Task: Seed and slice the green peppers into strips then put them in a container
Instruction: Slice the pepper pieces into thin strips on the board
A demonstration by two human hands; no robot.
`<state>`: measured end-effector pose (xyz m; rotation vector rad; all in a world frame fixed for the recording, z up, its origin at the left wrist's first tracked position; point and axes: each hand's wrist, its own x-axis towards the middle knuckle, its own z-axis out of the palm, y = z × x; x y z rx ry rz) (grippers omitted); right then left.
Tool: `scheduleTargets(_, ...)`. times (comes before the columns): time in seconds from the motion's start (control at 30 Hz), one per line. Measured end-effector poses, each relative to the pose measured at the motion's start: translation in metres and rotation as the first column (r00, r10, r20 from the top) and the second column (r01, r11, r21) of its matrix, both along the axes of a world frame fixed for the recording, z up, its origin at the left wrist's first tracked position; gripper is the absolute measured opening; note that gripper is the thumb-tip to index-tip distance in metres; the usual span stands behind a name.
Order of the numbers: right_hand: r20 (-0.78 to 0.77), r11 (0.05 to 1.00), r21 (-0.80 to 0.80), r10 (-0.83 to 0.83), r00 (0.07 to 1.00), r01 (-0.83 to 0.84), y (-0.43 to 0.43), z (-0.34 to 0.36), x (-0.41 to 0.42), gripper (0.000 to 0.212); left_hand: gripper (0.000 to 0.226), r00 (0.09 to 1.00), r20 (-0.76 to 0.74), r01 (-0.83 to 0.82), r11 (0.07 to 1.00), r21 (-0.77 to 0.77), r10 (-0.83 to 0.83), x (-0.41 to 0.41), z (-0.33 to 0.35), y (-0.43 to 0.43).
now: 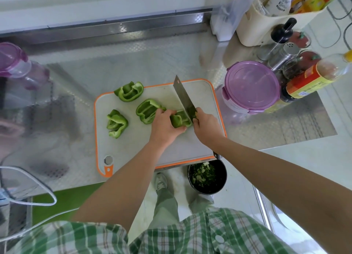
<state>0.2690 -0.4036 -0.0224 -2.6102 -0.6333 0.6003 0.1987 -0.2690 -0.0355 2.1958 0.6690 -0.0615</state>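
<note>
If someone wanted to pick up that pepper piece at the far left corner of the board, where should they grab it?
Probably across its two long outer walls, coming straight down from above. That pepper piece lies hollow side up, partly over the cutting board's orange rim, with open space around it. Its curled walls offer opposing sides to pinch, away from the cleaver.

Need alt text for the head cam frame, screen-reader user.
A right hand holds a steel cleaver to a green pepper piece steadied by the left hand on a white, orange-rimmed cutting board. Three more pepper pieces lie on the board's left; a round purple-lidded container sits closed to its right.
</note>
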Motion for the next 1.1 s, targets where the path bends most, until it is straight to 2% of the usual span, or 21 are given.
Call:
scheduleTargets(0.13, -0.005, 0.998, 0.057, 0.003, 1.000, -0.003, -0.007, 0.008, 0.003, 0.012, 0.066, 1.000, -0.009, -0.005, 1.000, 0.006, 0.005, 0.001, 0.002, -0.001)
scheduleTargets(0.33, -0.046, 0.997, -0.038, 0.062, 0.997, -0.064, -0.007, 0.011, -0.002, 0.022, 0.067, 1.000, -0.021, -0.010, 1.000, -0.010, 0.009, 0.001, 0.002, 0.000)
scheduleTargets(0.53, -0.002, 0.987, -0.146, 0.069, 0.998, -0.069, 0.007, 0.006, -0.009, 0.019, 0.069, 0.999, -0.032, -0.006, 1.000, -0.015, 0.005, 0.001, -0.001, 0.001)
scheduleTargets(0.8, 0.014, 0.999, 0.034, -0.023, 1.000, 0.023, 0.003, 0.006, -0.002, 0.018, 0.069, 1.000, -0.024, 0.003, 1.000, -0.020, -0.003, -0.001, 0.000, 0.003)
scheduleTargets(1.0, -0.052, 0.997, -0.032, 0.066, 0.996, -0.068, -0.001, 0.011, -0.004, 0.017, 0.072, 0.999, -0.037, 0.002, 0.999, -0.034, -0.003, 0.000, 0.000, 0.003)
scheduleTargets(1.1, -0.028, 0.994, -0.068, 0.085, 0.996, -0.087, 0.001, 0.009, -0.009, 0.019, 0.072, 0.999, -0.043, 0.009, 1.000, -0.015, -0.009, 0.000, 0.000, 0.003)
